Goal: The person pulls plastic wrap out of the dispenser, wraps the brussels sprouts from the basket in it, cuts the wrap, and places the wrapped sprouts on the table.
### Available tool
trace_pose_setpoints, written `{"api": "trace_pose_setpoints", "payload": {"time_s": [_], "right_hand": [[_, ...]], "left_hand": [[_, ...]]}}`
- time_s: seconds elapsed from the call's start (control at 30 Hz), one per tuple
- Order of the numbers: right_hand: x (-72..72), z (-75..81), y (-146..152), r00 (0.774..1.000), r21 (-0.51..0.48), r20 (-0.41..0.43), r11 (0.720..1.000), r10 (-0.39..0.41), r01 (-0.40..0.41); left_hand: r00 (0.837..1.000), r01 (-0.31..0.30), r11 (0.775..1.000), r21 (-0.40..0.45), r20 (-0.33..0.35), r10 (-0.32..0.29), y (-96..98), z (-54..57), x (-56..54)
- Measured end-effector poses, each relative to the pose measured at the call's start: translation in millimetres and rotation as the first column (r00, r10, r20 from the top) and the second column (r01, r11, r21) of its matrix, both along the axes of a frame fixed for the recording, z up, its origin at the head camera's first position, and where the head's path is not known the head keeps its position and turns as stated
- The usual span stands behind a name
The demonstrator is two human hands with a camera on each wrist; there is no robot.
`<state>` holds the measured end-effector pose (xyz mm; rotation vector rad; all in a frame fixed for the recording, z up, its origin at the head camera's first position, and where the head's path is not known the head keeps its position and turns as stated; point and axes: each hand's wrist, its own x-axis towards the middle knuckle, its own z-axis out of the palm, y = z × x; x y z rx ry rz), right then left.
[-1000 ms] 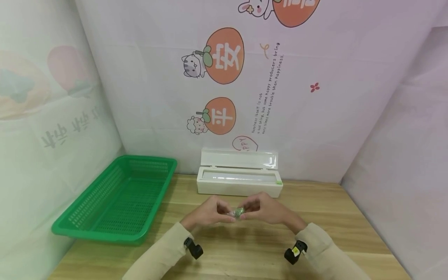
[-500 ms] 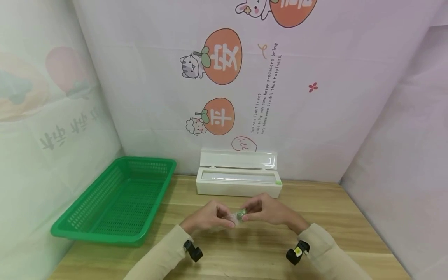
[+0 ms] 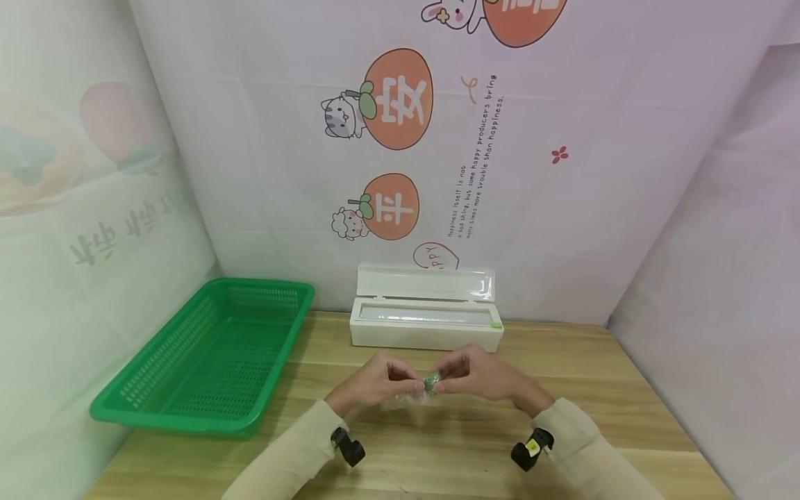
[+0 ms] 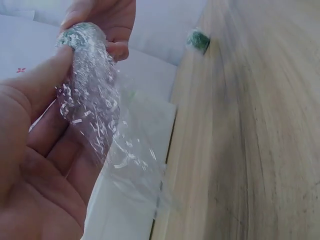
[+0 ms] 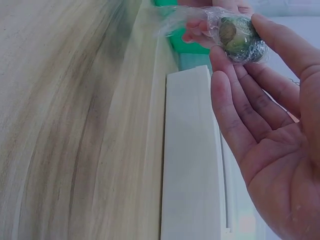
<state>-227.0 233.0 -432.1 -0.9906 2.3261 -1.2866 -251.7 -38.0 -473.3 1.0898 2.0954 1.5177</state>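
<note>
A small, round green thing (image 5: 237,39) wrapped in clear cling film (image 4: 95,95) is held between both hands above the table. My right hand (image 3: 480,375) pinches it between thumb and fingers. Its surface shows a brown patch through the wrap in the right wrist view; its kind I cannot tell. My left hand (image 3: 382,380) pinches the gathered film beside it, thumb tip right at the green part. In the left wrist view the film's loose end hangs across the left palm. Another green piece (image 4: 198,41) with a shiny wrap sits on the table there.
Against the back wall stands a white cling film box (image 3: 428,336), its clear lid raised. A green slotted basket (image 3: 256,410) is at the left of the wooden table (image 3: 581,375). Patterned white cloth (image 3: 537,229) walls the table at the back and sides.
The left fingers have shifted along the film, closer to the green thing. The film's loose end now spreads below the left hand. The right hand keeps its pinch and has moved little.
</note>
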Motion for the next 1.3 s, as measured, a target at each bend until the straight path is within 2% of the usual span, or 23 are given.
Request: {"api": "trace_pose_setpoints", "payload": {"time_s": [0.17,0.37,0.57,0.63,0.7,0.73,0.77,0.8,0.87,0.97,1.0,1.07,1.1,1.17,1.3], "right_hand": [[-0.3,1.7,3,1.0,0.0,0.002,1.0,-0.01,0.01],[1.2,4.3,2,1.0,-0.004,0.004,1.0,0.001,-0.001],[4.0,3.5,-2,0.998,-0.037,0.007,0.997,0.069,-0.069],[4.4,2.7,-2,0.998,-0.038,0.013,0.997,0.062,-0.061],[4.4,1.8,0,1.0,-0.036,0.02,0.999,0.018,-0.018],[4.2,1.4,2,1.0,-0.025,0.024,1.0,-0.018,0.018],[3.9,1.3,3,0.998,-0.016,0.026,0.998,-0.055,0.055],[3.4,1.2,5,0.995,-0.007,0.027,0.996,-0.092,0.092],[2.3,0.3,7,0.989,0.004,0.025,0.989,-0.149,0.149],[1.2,0.4,9,0.98,0.013,0.013,0.98,-0.197,0.196],[1.1,0.5,9,0.979,0.017,0.009,0.979,-0.203,0.203],[1.6,1.2,9,0.978,0.021,0.001,0.977,-0.21,0.21],[2.3,2.0,7,0.978,0.02,0.001,0.978,-0.21,0.21],[3.3,2.0,5,0.979,0.015,-0.002,0.979,-0.203,0.203],[4.5,0.3,0,0.98,0.0,0.014,0.98,-0.198,0.198]], "left_hand": [[1.0,0.012,1.0,-0.003,0.023,-0.012,-0.9,-1.3,1.5],[0.999,-0.001,1.0,0.023,0.053,0.0,1.9,-2.0,3.6],[0.999,-0.001,0.999,0.054,0.053,-0.001,7.6,-7.0,2.5],[0.999,-0.036,0.998,0.053,0.028,0.035,9.2,-8.7,2.4],[0.992,-0.11,0.993,0.05,-0.051,0.113,9.4,-9.2,3.8],[0.981,-0.155,0.986,0.055,-0.109,0.161,9.1,-8.8,4.9],[0.961,-0.2,0.978,0.066,-0.181,0.208,8.7,-8.1,6.2],[0.93,-0.241,0.967,0.086,-0.264,0.255,8.4,-6.9,7.6],[0.847,-0.291,0.947,0.135,-0.424,0.321,7.2,-3.7,11.2],[0.729,-0.268,0.944,0.193,-0.601,0.329,9.5,1.3,15.6],[0.698,-0.256,0.946,0.199,-0.639,0.323,11.2,2.8,17.2],[0.654,-0.243,0.949,0.203,-0.688,0.315,15.5,3.0,19.1],[0.642,-0.24,0.949,0.205,-0.699,0.314,17.5,2.2,19.7],[0.642,-0.248,0.947,0.204,-0.698,0.318,20.5,0.1,20.8],[0.668,-0.253,0.945,0.209,-0.668,0.327,22.7,-3.4,22.3]]}}
